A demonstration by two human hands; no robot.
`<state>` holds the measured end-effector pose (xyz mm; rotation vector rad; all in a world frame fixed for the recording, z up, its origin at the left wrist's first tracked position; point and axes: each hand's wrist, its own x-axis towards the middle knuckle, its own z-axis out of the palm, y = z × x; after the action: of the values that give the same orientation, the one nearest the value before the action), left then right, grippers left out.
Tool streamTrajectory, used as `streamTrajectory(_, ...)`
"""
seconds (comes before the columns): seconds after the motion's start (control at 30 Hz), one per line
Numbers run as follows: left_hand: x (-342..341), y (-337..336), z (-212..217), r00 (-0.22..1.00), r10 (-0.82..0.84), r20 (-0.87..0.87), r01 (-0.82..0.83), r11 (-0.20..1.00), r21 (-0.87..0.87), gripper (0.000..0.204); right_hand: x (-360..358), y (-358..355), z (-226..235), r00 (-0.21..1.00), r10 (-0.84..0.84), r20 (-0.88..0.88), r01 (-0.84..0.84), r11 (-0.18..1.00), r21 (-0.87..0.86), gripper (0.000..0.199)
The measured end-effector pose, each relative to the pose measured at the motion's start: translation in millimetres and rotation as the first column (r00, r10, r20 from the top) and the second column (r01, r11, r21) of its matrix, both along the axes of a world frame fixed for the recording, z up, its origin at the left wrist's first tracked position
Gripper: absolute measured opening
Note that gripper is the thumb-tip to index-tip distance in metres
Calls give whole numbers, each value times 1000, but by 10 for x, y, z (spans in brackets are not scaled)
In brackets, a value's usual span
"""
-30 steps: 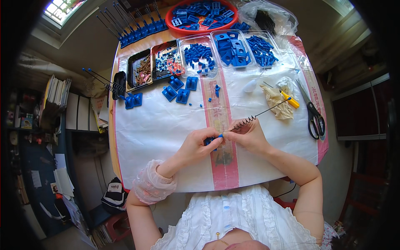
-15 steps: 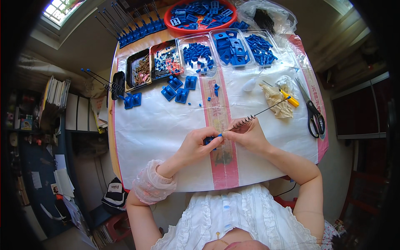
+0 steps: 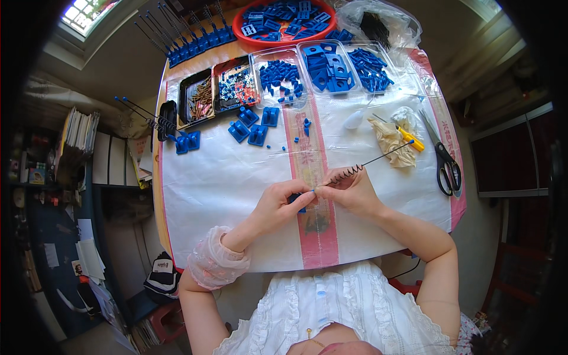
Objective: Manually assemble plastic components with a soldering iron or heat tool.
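Note:
My right hand (image 3: 349, 192) pinches a thin black rod (image 3: 373, 161) that has a coiled spring near my fingers and a blue tip at its far end. My left hand (image 3: 278, 207) pinches a small blue plastic piece (image 3: 302, 198) against the near end of that rod. Both hands meet over the middle of the white sheet (image 3: 225, 195), close to its pink stripe (image 3: 316, 236).
Clear trays of blue parts (image 3: 331, 65), a red bowl (image 3: 284, 21), and dark trays of small bits (image 3: 219, 92) line the far edge. Loose blue blocks (image 3: 254, 127), black scissors (image 3: 447, 165), a yellow-handled tool (image 3: 411, 139), crumpled gloves (image 3: 390, 139) and finished rods (image 3: 177, 35) lie around.

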<state>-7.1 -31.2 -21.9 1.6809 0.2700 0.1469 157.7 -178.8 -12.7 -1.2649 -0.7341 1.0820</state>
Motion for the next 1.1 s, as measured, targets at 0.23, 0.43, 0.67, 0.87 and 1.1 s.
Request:
streamTrajectory(0.23,15,-23,1,1000,27,3,-27,998,50,20,-2,-2,-35,1000,-14,-1,14,1000,12,6)
streamTrajectory(0.43,22,-49,94,997,59,50,-70,965,254,15,-17,-11,-55,999,-34,-39,36,999,36,6)
streamTrajectory(0.67,17,-64,219,991,59,121,-113,855,507,10,-2,-26,-55,996,-2,89,1,1000,10,7)
streamTrajectory(0.87,17,-65,172,985,59,161,-139,824,549,12,-36,-29,-23,995,-13,100,15,1000,-18,9)
streamTrajectory(1.1,13,-69,201,987,83,139,-140,870,472,15,-30,-36,9,993,-11,114,17,999,-47,8)
